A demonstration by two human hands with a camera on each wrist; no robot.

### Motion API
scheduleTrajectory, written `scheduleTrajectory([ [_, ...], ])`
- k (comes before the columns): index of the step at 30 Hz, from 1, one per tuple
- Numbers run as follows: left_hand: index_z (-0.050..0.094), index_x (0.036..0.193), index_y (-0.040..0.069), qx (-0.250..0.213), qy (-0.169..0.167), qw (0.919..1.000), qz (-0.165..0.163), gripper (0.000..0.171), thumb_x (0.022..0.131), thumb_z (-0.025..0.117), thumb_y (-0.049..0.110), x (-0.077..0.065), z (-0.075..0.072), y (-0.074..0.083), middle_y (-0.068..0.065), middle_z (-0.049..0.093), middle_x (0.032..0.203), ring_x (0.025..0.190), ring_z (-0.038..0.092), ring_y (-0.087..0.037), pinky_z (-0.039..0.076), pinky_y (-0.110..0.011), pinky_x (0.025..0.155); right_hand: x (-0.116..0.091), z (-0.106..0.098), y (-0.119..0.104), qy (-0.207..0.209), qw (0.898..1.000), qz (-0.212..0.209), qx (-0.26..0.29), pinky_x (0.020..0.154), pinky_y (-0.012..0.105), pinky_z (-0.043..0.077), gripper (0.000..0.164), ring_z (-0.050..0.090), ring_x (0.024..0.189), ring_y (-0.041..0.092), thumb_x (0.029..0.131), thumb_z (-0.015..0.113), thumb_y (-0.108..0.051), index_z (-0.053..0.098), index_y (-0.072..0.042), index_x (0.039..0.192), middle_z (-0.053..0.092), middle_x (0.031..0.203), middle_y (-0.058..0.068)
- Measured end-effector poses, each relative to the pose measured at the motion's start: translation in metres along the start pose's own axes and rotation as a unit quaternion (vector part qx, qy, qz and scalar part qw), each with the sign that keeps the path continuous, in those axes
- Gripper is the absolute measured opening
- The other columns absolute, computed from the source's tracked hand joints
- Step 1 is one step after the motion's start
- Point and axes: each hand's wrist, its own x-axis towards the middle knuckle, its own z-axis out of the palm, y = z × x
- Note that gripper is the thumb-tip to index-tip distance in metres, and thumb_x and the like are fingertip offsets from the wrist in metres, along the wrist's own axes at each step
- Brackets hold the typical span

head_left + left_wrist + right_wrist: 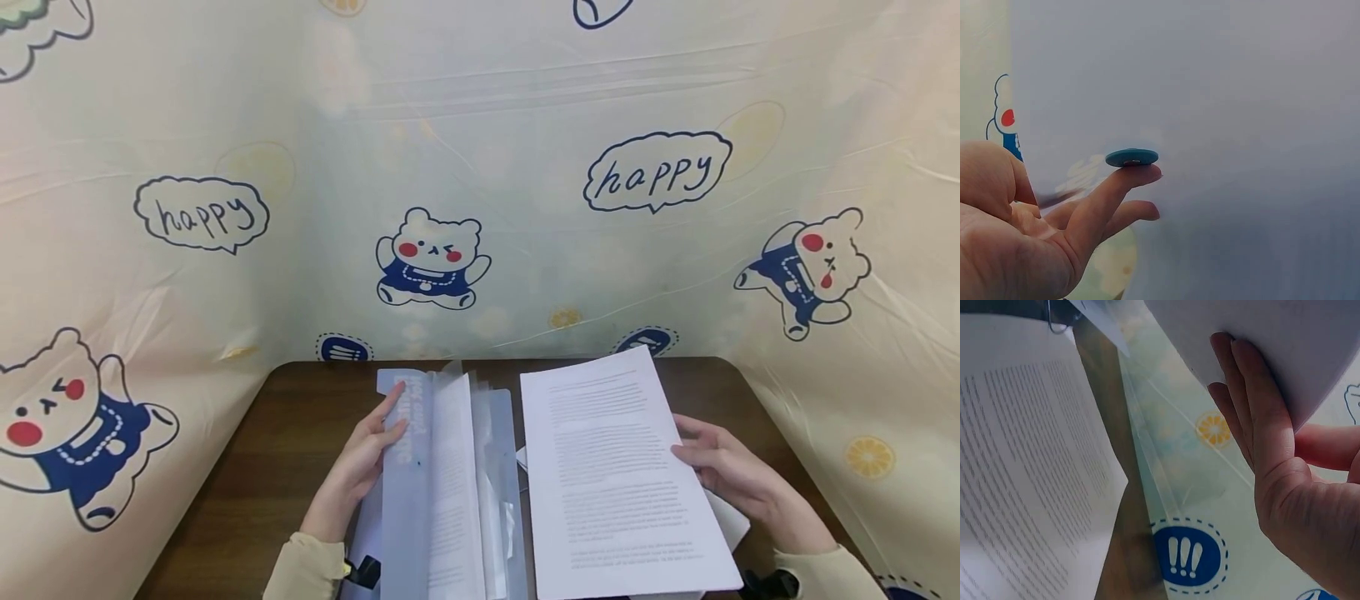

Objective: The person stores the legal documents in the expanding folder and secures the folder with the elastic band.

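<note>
A translucent blue document folder [407, 500] stands open left of centre, with printed sheets [453, 492] and clear dividers fanned inside it. My left hand [362, 457] pinches the folder's left cover between thumb and fingers. In the left wrist view two fingers lie behind the cover [1241, 125], one touching a round teal button [1132, 157]. My right hand [723, 462] holds a printed sheet [615, 483] by its right edge, thumb on one face and fingers on the other. That sheet is raised and tilted beside the folder; the right wrist view shows its blank side [1285, 350].
More printed paper [1029, 469] lies on the brown wooden table [247, 475] beneath the raised sheet, one white corner [729, 521] poking out. A thin wire loop [1057, 319] shows near that paper's top. Patterned cloth [525, 183] walls the table's back and sides.
</note>
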Motion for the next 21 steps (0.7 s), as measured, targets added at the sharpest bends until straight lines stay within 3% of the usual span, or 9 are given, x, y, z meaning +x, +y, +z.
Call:
scheduleTrajectory([
  [8,0.008,0.179,0.030,-0.004,-0.006,1.0000,0.004,0.072,0.118,0.042,0.011,0.000,-0.001,-0.001,-0.008,-0.016,0.187,0.166,0.013,-0.032,0.050,-0.013,0.102,0.011,0.014,0.001,-0.037,0.999,-0.006,0.023,0.103,0.036,0.063,0.055,0.079,0.122,0.022,0.116,0.041,-0.002,0.039,-0.024,0.167,0.075,0.144,-0.001],
  [16,0.009,0.179,0.030,0.000,-0.005,1.0000,0.006,0.072,0.118,0.043,0.010,0.000,-0.001,-0.002,-0.006,-0.017,0.187,0.168,0.009,-0.033,0.050,-0.011,0.102,0.024,0.027,0.000,-0.042,0.999,0.004,0.015,0.100,0.036,0.065,0.066,0.079,0.119,0.021,0.115,0.044,-0.002,0.012,0.001,0.174,0.076,0.141,0.001],
  [21,0.008,0.179,0.030,-0.002,-0.009,0.9999,0.009,0.072,0.118,0.042,0.010,0.001,-0.002,-0.002,-0.006,-0.017,0.187,0.168,0.011,-0.033,0.051,-0.012,0.102,0.032,0.034,0.000,-0.036,0.999,0.014,-0.001,0.100,0.036,0.065,0.071,0.079,0.118,0.020,0.115,0.047,-0.005,0.007,0.007,0.172,0.076,0.139,0.000],
])
